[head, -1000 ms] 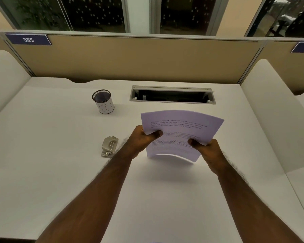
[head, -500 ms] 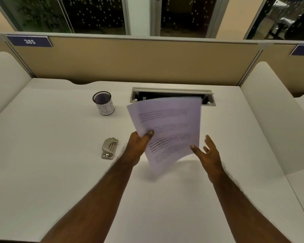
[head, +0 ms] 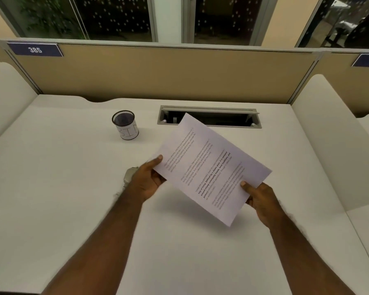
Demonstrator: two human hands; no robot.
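A printed sheet of paper (head: 211, 167) is held above the white desk (head: 62, 188), turned at a slant with its text running diagonally. My left hand (head: 147, 179) pinches its left edge, thumb on top. My right hand (head: 260, 199) pinches the lower right edge, thumb on the page. A small grey stapler (head: 129, 174) lies on the desk just left of my left hand, mostly hidden behind it.
A black mesh cup (head: 125, 124) with a white label stands at the back left of the desk. A recessed cable slot (head: 232, 119) sits at the back centre, partly covered by the sheet. Beige partitions (head: 158, 75) and white side dividers (head: 320, 135) enclose the desk.
My right hand let go of the sheet, the left hand rotated it clockwise, and the right hand has taken hold again at the lower right edge.
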